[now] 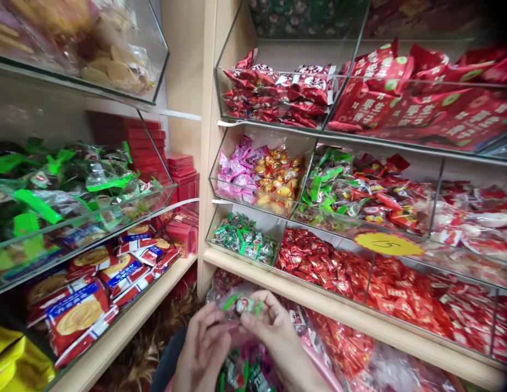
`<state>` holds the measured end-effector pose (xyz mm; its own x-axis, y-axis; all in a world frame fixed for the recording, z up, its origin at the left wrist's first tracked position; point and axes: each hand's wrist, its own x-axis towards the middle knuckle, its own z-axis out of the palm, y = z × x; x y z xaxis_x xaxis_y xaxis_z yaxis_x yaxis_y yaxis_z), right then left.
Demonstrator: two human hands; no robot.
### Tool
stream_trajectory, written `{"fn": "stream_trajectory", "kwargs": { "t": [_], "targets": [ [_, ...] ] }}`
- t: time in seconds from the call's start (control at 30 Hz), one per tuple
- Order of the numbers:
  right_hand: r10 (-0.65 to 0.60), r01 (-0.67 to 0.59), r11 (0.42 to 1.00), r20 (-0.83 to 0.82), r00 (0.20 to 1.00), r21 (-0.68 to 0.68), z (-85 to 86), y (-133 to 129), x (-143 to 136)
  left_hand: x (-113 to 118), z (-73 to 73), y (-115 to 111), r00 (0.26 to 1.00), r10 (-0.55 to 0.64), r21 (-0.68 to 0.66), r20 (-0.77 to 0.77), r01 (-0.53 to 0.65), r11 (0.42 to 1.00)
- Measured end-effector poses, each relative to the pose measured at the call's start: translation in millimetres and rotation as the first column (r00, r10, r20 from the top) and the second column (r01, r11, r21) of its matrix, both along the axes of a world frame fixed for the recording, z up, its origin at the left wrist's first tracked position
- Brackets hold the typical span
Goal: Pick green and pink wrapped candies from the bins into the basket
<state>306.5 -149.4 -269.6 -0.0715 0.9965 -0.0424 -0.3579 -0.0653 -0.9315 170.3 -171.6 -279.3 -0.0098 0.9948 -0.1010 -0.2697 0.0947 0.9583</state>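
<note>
Both hands meet low in the view over an open bag of sweets; the left hand and the right hand pinch one green-wrapped sweet between their fingertips, each closed on an end of its wrapper — held just above the bag. It looks like a sorting or restocking step; moving on calls for a firm pinch on that slippery wrapper. Straight ahead, a clear bin holds matching green sweets; the bin beside it is full of red sweets; above sit pink and yellow sweets. On the left shelf, biscuit packets lie stacked.
</note>
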Motion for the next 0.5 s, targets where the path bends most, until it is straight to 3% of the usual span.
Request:
{"fn": "stream_trajectory", "kwargs": {
  "t": [0.03,0.1,0.2,0.27,0.3,0.33,0.37,0.43,0.5],
  "targets": [
    [0.011,-0.013,0.999,0.082,0.997,0.031,-0.8,-2.0,-7.0,3.9,4.3,6.6,0.975,0.070,-0.115,0.212,-0.046,0.992],
    [0.006,-0.056,0.989,0.342,0.940,0.135,1.3,-4.4,-16.4,8.9,9.8,16.7,0.879,0.127,-0.255,0.459,-0.007,0.967],
    [-0.059,-0.242,0.909,0.680,0.731,0.339,18.9,5.6,-13.2,6.9,8.9,26.5,0.835,0.210,-0.374,0.509,-0.005,0.927],
    [-0.159,-0.318,0.843,0.765,0.624,0.434,36.8,27.4,-0.5,1.5,5.5,30.7,0.827,0.281,-0.415,0.486,-0.064,0.907],
    [-0.249,-0.298,0.826,0.784,0.569,0.478,45.1,43.0,7.4,-1.2,4.0,32.1,0.822,0.309,-0.429,0.479,-0.088,0.899],
    [-0.333,-0.288,0.816,0.814,0.476,0.502,52.0,60.7,15.4,-3.6,3.0,32.9,0.817,0.329,-0.439,0.474,-0.105,0.892],
    [-0.388,-0.305,0.819,0.861,0.330,0.486,57.0,79.4,22.6,-5.5,2.4,33.2,0.812,0.343,-0.447,0.472,-0.115,0.887],
    [-0.345,-0.344,0.884,0.938,-0.023,0.316,60.9,115.0,33.1,-7.9,1.6,32.7,0.810,0.356,-0.467,0.466,-0.117,0.877],
    [-0.263,-0.335,0.923,0.946,-0.187,0.191,58.4,142.0,36.8,-9.1,-0.4,31.4,0.812,0.355,-0.470,0.464,-0.114,0.875]
  ]
}}
